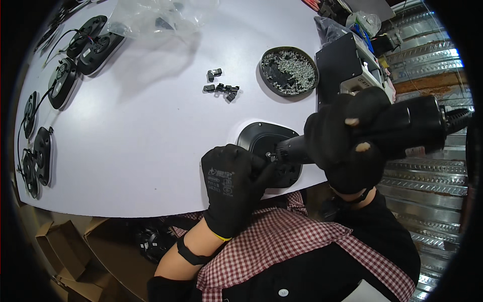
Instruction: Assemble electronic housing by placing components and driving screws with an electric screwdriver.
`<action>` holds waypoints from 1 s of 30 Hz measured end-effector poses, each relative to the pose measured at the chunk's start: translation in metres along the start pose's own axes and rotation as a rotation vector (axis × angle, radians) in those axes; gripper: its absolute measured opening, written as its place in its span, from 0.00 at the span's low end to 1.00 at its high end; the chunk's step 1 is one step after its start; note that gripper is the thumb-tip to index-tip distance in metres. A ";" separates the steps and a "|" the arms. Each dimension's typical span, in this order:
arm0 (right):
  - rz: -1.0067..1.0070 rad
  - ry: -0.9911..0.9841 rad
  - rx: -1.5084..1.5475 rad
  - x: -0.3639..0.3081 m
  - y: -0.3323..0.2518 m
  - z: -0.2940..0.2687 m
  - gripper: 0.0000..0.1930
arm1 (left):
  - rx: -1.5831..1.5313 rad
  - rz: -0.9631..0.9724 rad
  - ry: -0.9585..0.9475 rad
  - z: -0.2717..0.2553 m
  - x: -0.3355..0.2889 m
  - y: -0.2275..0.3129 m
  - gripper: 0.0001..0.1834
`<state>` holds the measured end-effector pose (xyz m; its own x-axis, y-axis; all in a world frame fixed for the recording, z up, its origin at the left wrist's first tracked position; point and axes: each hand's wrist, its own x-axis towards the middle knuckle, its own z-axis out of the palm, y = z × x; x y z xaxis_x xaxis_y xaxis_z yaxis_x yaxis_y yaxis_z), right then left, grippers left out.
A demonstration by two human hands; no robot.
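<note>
My right hand (347, 138), in a black glove with worn spots at the fingers, wraps round a black electric screwdriver (410, 128). Its cord leaves at the far right, and its nose slants down to the left over a black rounded plastic housing (259, 135) at the table's front edge. In a black glove too, my left hand (234, 176) bends over the housing's left side. Its thumb and fingertips pinch together by a small shiny metal piece (271, 156) at the screwdriver's tip. Whatever those fingertips hold is hidden.
A round dish (289, 73) of small screws stands beyond the housing, beside a dark box-shaped device (342, 65). Small black clips (224, 90) lie mid-table. Several black housings with wires (63, 83) line the left edge. A clear plastic bag (156, 20) lies at the back; cardboard boxes (65, 251) stand below.
</note>
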<state>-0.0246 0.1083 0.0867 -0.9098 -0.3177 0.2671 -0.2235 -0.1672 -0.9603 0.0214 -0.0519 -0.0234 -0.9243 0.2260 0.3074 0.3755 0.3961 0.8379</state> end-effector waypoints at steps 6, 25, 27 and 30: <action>-0.101 0.099 0.045 -0.012 0.006 -0.013 0.16 | 0.151 0.000 0.064 -0.002 0.004 0.012 0.11; -0.274 0.210 0.473 -0.043 0.018 -0.052 0.14 | 0.461 0.269 0.129 0.017 -0.012 0.007 0.15; -0.262 0.220 0.480 -0.044 0.016 -0.051 0.14 | 0.464 0.273 0.119 0.017 -0.013 0.005 0.16; -0.256 0.228 0.459 -0.047 0.020 -0.057 0.17 | 0.469 0.283 0.112 0.017 -0.012 0.005 0.16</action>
<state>-0.0057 0.1729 0.0506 -0.9106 -0.0125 0.4131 -0.3181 -0.6167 -0.7201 0.0356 -0.0379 -0.0308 -0.7751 0.2953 0.5586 0.5763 0.6930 0.4332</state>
